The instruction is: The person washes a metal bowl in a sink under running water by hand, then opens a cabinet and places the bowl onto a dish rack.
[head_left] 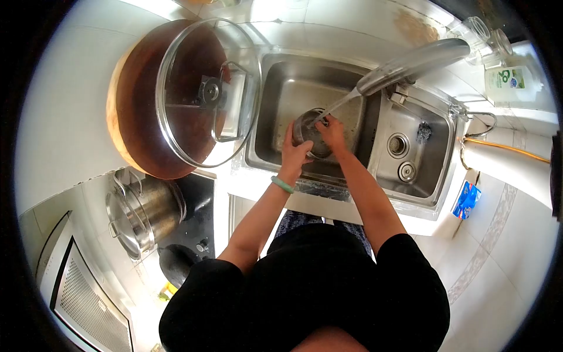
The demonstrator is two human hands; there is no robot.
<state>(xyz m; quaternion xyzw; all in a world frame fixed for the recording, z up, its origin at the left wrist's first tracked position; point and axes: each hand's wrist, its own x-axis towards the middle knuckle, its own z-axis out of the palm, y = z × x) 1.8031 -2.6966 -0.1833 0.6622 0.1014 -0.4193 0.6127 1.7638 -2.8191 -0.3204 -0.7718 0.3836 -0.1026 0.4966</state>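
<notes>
Over the large left basin (pixel 287 82) of a steel sink, my left hand (pixel 294 154) grips the near left rim of a round, see-through bowl or lid (pixel 307 126). My right hand (pixel 332 134) is closed at the right side of the same vessel, its fingers at the rim; whether they pinch something small is too small to tell. Water runs from the grey faucet (pixel 404 66) down beside the right fingers into the vessel. A green bangle (pixel 282 184) circles my left wrist.
Left of the sink, a large glass lid (pixel 170 111) leans before a round wooden board (pixel 141 100). A steel pot (pixel 146 205) stands on the stove. The smaller basin (pixel 422 170) holds a scrubber (pixel 424 132); glass jars (pixel 475 29) and a bottle (pixel 507 82) stand back right.
</notes>
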